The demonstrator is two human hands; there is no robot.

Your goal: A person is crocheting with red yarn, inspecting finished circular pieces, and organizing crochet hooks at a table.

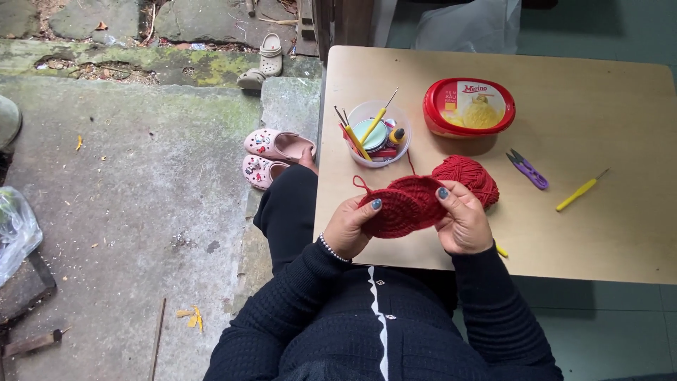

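Head view shows your left hand point(349, 227) and right hand point(462, 222) pinching the red crochet round point(403, 206) taut, stitches facing you.

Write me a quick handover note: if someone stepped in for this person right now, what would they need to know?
Left hand and right hand both grip the round red crochet piece over the near table edge.
The red yarn ball lies just behind it, a strand running to the piece.
Clear tub of hooks, red-lidded tub, purple snips and yellow hook sit on the table, untouched.
Done: a flat disc is formed. Left: it stays attached to the ball.
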